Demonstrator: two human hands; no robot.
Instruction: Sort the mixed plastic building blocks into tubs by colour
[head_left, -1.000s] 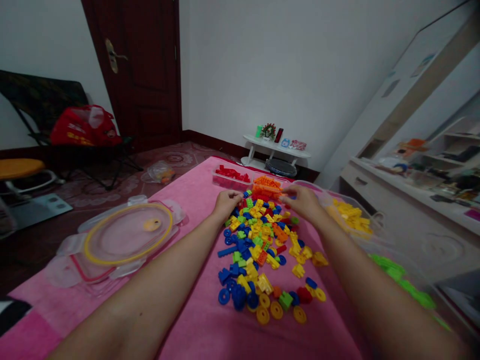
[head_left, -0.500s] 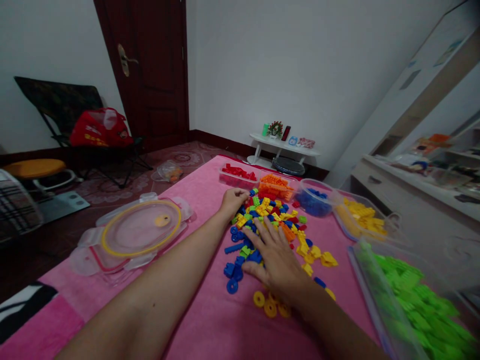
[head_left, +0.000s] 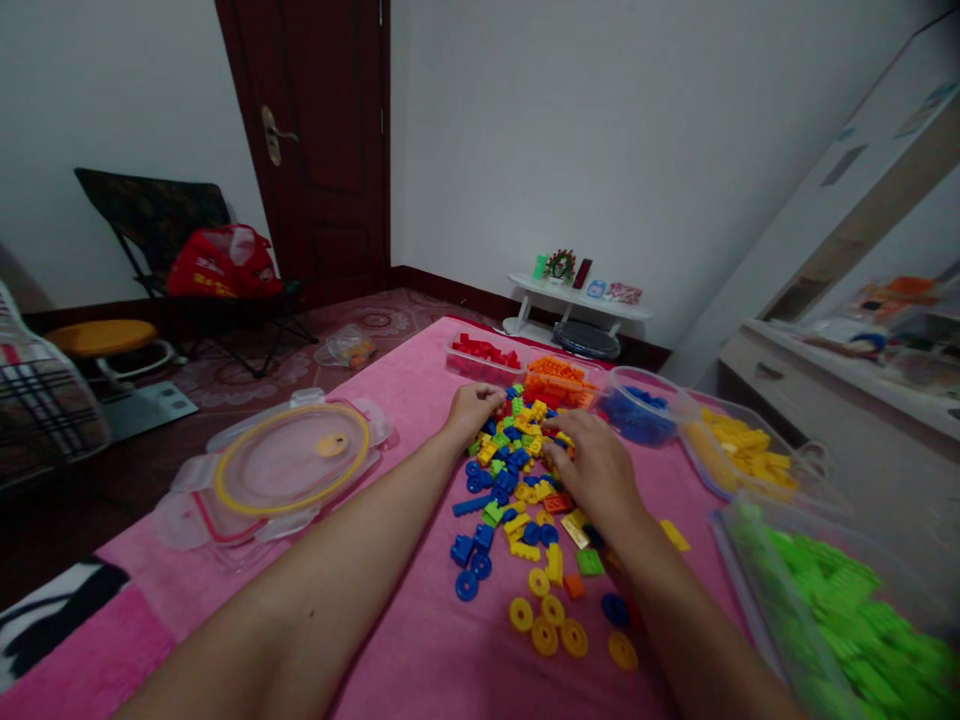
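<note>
A pile of mixed toy building bricks (head_left: 517, 455) in yellow, blue, green, red and orange lies on the pink cloth. At its far left edge rests my left hand (head_left: 474, 412), fingers curled together; whatever they hold, if anything, is hidden. My right hand (head_left: 600, 460) reaches over the right side of the pile, thumb apart from bent fingers, touching bricks without a visible grip. Nearer to me lie several yellow wheels (head_left: 544, 636) and blue wheels (head_left: 466, 585), with a green brick (head_left: 590, 563) close to my right forearm.
Behind and right of the pile stand clear boxes of red bricks (head_left: 486, 350), orange bricks (head_left: 559, 380), blue bricks (head_left: 637, 412), yellow bricks (head_left: 750, 450) and green bricks (head_left: 855, 620). Stacked clear lids (head_left: 285, 465) lie left. A low white shelf (head_left: 585, 299) stands beyond the table.
My right hand has moved away from me and to the right, its spread fingers now bent, uncovering bricks and wheels. My left hand stays by the pile. The view has shifted slightly.
</note>
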